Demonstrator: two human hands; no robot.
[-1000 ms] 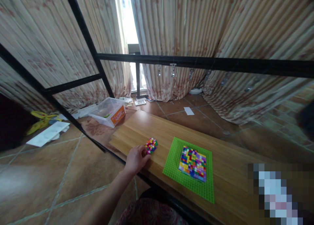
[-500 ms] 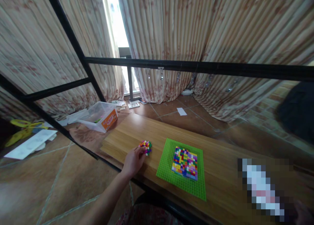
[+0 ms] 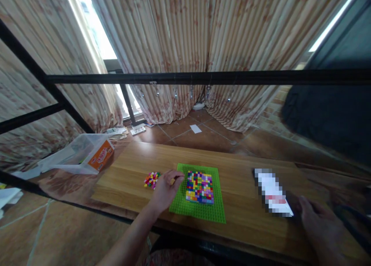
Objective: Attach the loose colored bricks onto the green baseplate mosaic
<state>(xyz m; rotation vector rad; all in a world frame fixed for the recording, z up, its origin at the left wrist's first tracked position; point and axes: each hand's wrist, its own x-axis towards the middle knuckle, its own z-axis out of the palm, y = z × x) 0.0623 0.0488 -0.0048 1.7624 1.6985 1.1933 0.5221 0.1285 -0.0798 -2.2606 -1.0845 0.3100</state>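
Note:
My left hand hovers at the left edge of a green studded baseplate, fingers pinched together. Whatever is between the fingertips is too small to make out. On the baseplate, right beside those fingertips, sits a block of small multicoloured bricks. A loose pile of small coloured bricks lies on the wood just left of this hand. At the right, my right hand is closed at the lower end of a dark-edged phone, whose bright screen is pixelated.
Under everything is a long wooden table top. A clear plastic box with an orange label stands beyond its left end. A black metal bar crosses in front of the curtains. White paper lies on the tiled floor.
My left hand has moved right, from the loose brick pile to the baseplate's left edge. The view has swung right, bringing my right hand and the phone more fully into sight.

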